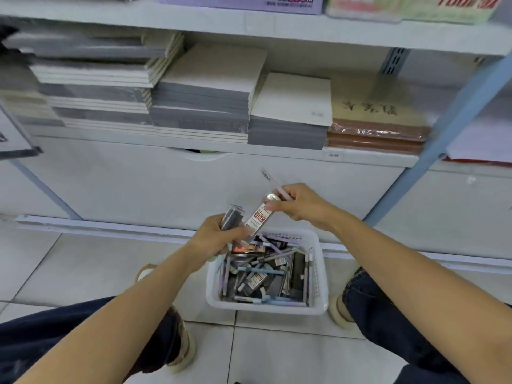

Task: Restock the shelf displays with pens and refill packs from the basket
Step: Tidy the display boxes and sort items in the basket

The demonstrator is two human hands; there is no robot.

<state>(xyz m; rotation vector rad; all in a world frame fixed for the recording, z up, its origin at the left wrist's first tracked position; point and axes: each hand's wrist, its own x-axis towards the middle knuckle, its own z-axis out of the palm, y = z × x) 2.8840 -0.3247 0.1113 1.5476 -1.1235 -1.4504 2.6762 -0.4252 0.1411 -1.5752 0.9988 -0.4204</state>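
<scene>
Above the white basket (266,309), whose jumbled pens and packs (260,273) are too tangled to count, the left hand (219,236) grips one dark refill pack (232,217), half hidden by fingers; the right hand (303,207) pinches one red-labelled refill pack (259,217) and one lilac pen (277,186).

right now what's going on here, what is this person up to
A person is crouched over a white basket on the tiled floor, full of pens and refill packs. Their left hand grips a dark clear pack. Their right hand holds a pale pen and pinches the top of a red-and-white refill pack, whose lower end reaches the left hand. Both hands are above the basket, in front of a shelf stacked with notebooks.
</scene>
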